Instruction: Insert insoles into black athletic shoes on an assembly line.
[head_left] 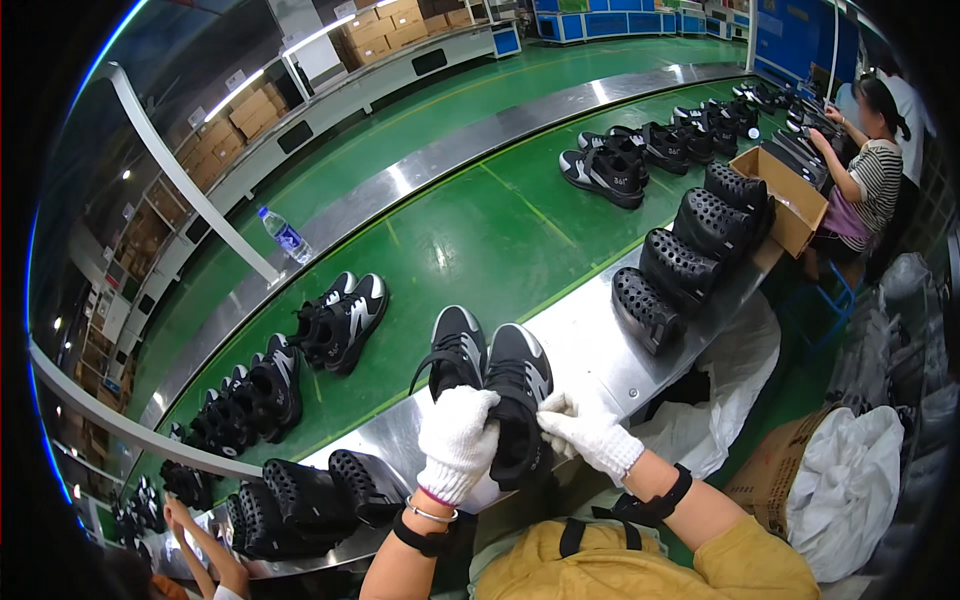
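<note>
A pair of black sneakers with grey and white trim stands before me on the steel ledge, toes pointing away. My left hand (458,445), in a white knit glove, has its fingers closed on the collar of the right sneaker (515,375). Part of the left sneaker (457,345) is hidden behind that hand; a dark strap sticks out from its left side. My right hand (590,435), also gloved in white, is pinched at the right sneaker's outer side. What its fingertips hold is too small to make out.
Black perforated clog-like forms (690,255) line the ledge on the right, with more (310,490) at left. Sneakers (345,320) stand along the green belt (440,250). A water bottle (285,236) is on the far rail. Co-workers sit at right (870,180) and lower left (205,550).
</note>
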